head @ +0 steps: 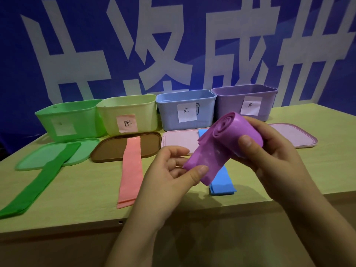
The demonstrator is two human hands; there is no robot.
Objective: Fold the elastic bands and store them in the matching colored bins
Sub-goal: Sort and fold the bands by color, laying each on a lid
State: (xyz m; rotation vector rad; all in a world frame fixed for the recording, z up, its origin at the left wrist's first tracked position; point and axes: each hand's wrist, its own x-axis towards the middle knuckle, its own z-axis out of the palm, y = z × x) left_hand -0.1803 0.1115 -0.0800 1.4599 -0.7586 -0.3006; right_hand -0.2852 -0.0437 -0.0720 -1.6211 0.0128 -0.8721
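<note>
A pale wooden table (77,189) stands against a blue wall banner (23,54) bearing large white characters (163,45).

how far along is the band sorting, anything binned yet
No band visibly binned, though bin interiors are mostly hidden. In hand: the purple band, mostly rolled, held by left hand and right hand. Left flat on the table: green band, pink band, blue band.

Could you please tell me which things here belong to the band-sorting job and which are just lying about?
Belongs to the job:
purple band, held by left hand and right hand
purple bin
green band, pink band, blue band
green bin, yellow bin, blue bin

Lying about:
four lids
blue banner
</note>
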